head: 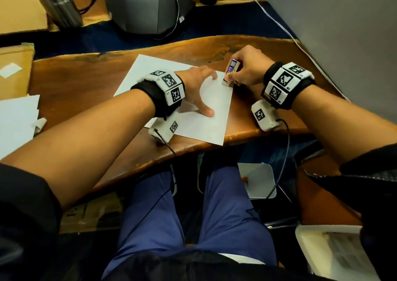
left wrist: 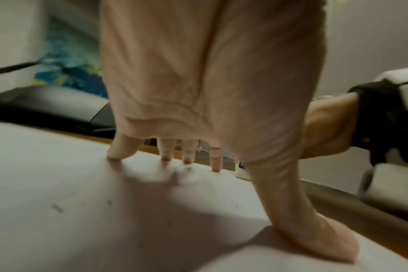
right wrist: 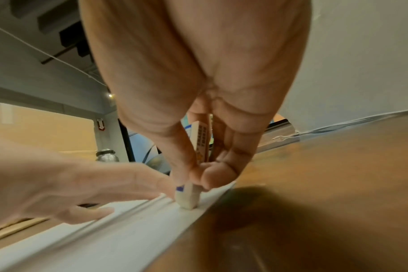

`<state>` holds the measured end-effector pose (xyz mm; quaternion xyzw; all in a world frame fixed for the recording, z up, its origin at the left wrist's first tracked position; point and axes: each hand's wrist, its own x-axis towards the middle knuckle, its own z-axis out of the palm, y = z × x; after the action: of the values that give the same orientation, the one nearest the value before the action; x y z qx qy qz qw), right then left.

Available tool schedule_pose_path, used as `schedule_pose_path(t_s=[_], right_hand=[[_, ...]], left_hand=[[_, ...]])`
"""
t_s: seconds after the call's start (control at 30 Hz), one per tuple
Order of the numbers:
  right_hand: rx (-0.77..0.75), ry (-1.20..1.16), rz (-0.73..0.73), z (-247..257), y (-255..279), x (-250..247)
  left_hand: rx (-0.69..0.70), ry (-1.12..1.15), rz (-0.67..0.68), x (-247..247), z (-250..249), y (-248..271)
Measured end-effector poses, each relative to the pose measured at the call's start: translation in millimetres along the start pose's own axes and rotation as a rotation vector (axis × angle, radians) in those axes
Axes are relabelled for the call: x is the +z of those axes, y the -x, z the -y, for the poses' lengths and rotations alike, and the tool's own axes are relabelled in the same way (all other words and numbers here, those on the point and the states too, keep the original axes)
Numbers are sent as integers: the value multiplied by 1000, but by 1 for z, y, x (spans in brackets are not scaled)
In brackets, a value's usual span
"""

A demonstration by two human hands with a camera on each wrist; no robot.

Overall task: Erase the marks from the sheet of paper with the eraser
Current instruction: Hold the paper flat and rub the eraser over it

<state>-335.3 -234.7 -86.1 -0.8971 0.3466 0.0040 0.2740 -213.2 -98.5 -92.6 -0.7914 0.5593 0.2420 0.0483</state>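
A white sheet of paper (head: 211,117) lies on the wooden desk, over a second sheet. My left hand (head: 198,87) presses down on it with spread, straight fingers and thumb (left wrist: 314,237). My right hand (head: 240,72) pinches a white eraser (head: 229,71) in a blue-printed sleeve, holding it upright with its bare tip on the sheet's far right corner. In the right wrist view the eraser (right wrist: 186,197) stands on the paper (right wrist: 119,231) beside the left fingers. Small dark specks (left wrist: 57,208) dot the paper (left wrist: 105,239) in the left wrist view.
The wooden desk (head: 81,83) has its front edge close to the sheet. A dark monitor base (head: 150,12) stands at the back. Cardboard (head: 12,70) and more white paper (head: 17,119) lie at the left. A grey wall (head: 343,33) rises at the right.
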Motion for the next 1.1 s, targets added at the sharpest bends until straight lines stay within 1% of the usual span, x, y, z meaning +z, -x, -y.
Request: schedule_pose_path(t_s=[0.07, 0.13, 0.23, 0.37, 0.43, 0.5, 0.57, 0.63, 0.67, 0.73, 0.8, 0.87, 0.93, 1.03, 1.1], right_hand=[[-25, -5, 7, 4, -4, 3], [-16, -39, 7, 8, -7, 4], [-9, -40, 23, 10, -7, 6], [-78, 62, 179, 11, 4, 12], [-82, 69, 204, 12, 2, 8], [-49, 35, 135, 14, -5, 2], [6, -36, 28, 15, -10, 0], [-12, -5, -36, 15, -6, 5], [-38, 26, -23, 15, -1, 9], [-66, 43, 71, 15, 12, 15], [-71, 51, 180, 17, 22, 18], [-60, 54, 222, 19, 20, 15], [-22, 32, 200, 21, 10, 8], [46, -19, 78, 22, -4, 1], [69, -40, 36, 23, -9, 1]], left_hand=[[-22, -23, 57, 3, 4, -6], [-38, -62, 106, 3, 7, -10], [-39, -101, 150, 2, 9, -13], [-33, -118, 157, 4, 13, -17], [-36, -130, 159, 3, 12, -18], [-44, -136, 161, 1, 9, -17], [-57, -140, 165, -1, 7, -15], [-68, -139, 166, 0, 6, -14], [-71, -136, 166, 0, 6, -14], [-76, -133, 169, 1, 7, -14], [-77, -130, 172, 1, 7, -14], [-77, -135, 171, 0, 6, -14], [-76, -139, 168, 0, 5, -13], [-72, -134, 168, -1, 4, -11], [-68, -153, 163, 0, 4, -11]])
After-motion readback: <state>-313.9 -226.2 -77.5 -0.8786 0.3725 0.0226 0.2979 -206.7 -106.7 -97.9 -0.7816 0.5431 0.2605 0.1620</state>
